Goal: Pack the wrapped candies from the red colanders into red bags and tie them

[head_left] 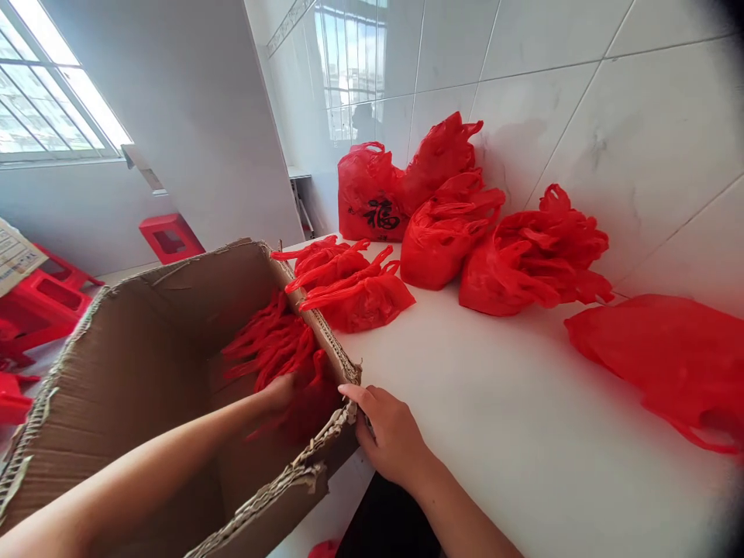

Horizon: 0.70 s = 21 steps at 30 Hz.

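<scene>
Right hand (389, 438) grips the cardboard box (139, 333) at its corner; inside the box, the left hand (282, 392), its grasp impossible to tell, touches red bags (267, 341). Dragging bags across the box's ragged rim (337, 345) could tear them.

The bags (535, 260) are red, one with a black character (380, 215), the carton (139, 356) brown, the table (477, 387) white.

Bare left hand (283, 394) and slender bare left forearm (168, 457); bare right hand (390, 434), fingers uncovered, and bare right forearm (459, 508). Between the forearms, at the lower margin: solid black, matte garment (387, 519), partly visible, its surface unpatterned.
</scene>
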Tool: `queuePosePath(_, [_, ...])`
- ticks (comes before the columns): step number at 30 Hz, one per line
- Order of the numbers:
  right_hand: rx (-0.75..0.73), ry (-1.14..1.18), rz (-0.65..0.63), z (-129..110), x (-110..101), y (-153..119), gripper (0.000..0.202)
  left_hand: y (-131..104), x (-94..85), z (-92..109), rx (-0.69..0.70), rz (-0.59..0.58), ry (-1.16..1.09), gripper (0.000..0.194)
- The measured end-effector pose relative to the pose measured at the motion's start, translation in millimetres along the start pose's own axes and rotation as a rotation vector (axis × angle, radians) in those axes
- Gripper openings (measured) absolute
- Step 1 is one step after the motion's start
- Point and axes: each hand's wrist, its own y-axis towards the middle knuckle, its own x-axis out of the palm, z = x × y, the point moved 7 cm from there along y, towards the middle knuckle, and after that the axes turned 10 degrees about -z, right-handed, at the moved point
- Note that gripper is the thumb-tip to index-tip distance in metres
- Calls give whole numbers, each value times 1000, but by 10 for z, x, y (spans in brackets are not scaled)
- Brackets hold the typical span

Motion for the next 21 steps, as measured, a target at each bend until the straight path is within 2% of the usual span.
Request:
queuePosePath(2, [-8,-2,3,4,2,2,53,-93,-449,132,-30,212,40,30])
queuePosePath(4, [-11,-7,7,9,4,5,53,-240,-1011,373,-33,481,69,27])
queuePosePath(6, [-10,-16,7,12,10,8,53,-401,-1499,743,25,711,84,30])
queuePosePath(8, [-7,-29,4,12,16,7,54,-517,-1788,1216,134,853,111,31])
queuePosePath(9, [-7,-37,3,12,19,6,54,-550,-1851,1464,190,897,129,31])
queuePosePath(11, [-7,-51,7,10,22,0,54,-543,-1822,1958,321,910,196,31])
queuePosePath(13, [-13,-67,11,7,26,-7,55,-429,-1652,2362,434,823,284,30])
queuePosePath(14, [-18,-75,14,7,29,-9,55,-349,-1557,2497,461,770,313,30])
queuePosePath(17, [-23,-99,28,14,36,-14,56,-112,-1370,2639,443,656,307,29])
queuePosePath(19, [-22,-109,33,21,36,-12,57,-31,-1329,2619,438,600,261,20])
queuePosePath(21, [-25,-104,30,21,31,-7,56,-48,-1345,2572,465,548,188,15])
